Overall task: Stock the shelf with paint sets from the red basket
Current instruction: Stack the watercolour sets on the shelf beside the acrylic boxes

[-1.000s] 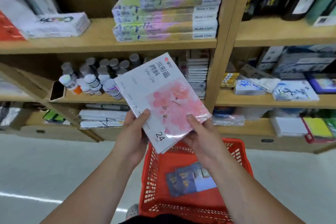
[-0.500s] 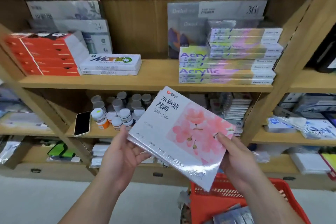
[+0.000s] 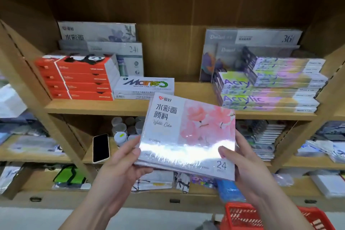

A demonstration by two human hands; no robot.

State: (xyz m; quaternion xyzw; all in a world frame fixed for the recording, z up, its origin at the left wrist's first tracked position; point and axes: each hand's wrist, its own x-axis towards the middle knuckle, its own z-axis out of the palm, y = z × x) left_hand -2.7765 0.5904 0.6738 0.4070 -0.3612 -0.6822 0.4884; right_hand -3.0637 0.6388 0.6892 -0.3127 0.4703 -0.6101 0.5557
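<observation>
Now holding one set up before the shelf, not yet placed.
Head view: the left hand (image 3: 119,170) and right hand (image 3: 248,166) are gripping the shrink-wrapped white-and-pink watercolour paint set (image 3: 186,136) by its lower corners, below the wooden shelf (image 3: 192,89); the red plastic basket (image 3: 240,218) is sitting beneath, its contents hidden.

Flat shrink-wrapped watercolour set (image 3: 186,132) between left hand (image 3: 119,172), right hand (image 3: 250,170), before wooden shelf (image 3: 194,89); red plastic basket (image 3: 240,216) below, right; black phone (image 3: 100,147) on lower board, left.
</observation>
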